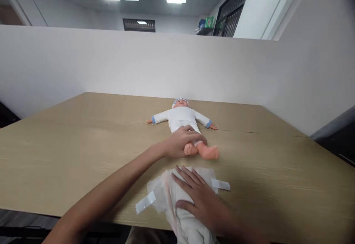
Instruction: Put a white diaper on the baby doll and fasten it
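A baby doll [181, 115] in a white outfit with blue cuffs and a white headband lies on its back, arms spread, its head toward the wall. My left hand [185, 140] is wrapped round the doll's lower legs; the bare feet stick out past my fingers, toward me. Nearer to me, a white diaper [177, 196] is laid out, its two tape tabs spread to the sides and its near end hanging over the table edge. My right hand [198, 197] rests flat on the diaper, fingers stretched out.
The doll and diaper are on a tan tabletop [83, 136]. A white partition wall [133, 63] runs along the back, and another rises on the right. A dark object [341, 136] stands at the right edge. Beyond the partition, a green package [209, 22] sits on a shelf.
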### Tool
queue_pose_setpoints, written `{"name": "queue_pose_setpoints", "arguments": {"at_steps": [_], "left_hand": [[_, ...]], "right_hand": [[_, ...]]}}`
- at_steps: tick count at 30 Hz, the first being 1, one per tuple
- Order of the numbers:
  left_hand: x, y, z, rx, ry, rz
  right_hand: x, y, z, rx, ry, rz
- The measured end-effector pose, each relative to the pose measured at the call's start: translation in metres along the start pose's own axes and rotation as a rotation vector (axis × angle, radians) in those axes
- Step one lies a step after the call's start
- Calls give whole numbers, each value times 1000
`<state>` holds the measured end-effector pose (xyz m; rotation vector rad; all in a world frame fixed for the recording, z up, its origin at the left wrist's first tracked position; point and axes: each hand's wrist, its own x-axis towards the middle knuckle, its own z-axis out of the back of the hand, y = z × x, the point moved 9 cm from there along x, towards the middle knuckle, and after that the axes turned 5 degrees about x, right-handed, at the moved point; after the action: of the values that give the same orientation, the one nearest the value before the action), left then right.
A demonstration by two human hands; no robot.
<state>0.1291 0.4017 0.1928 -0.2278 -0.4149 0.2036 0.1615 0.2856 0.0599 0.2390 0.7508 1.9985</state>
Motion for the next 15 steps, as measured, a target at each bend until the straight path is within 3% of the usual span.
{"name": "queue_pose_setpoints", "arguments": {"at_steps": [4, 7, 11, 15], "left_hand": [[15, 15, 45, -183, -75, 163], [22, 22, 69, -288, -135, 173], [23, 33, 90, -326, -238, 169], [19, 40, 99, -366, -290, 194]], "right_hand": [[39, -19, 20, -74, -81, 42], [74, -38, 39, -128, -156, 78], [121, -58, 72, -160, -273, 133], [162, -67, 114, -96, -418, 255]]}}
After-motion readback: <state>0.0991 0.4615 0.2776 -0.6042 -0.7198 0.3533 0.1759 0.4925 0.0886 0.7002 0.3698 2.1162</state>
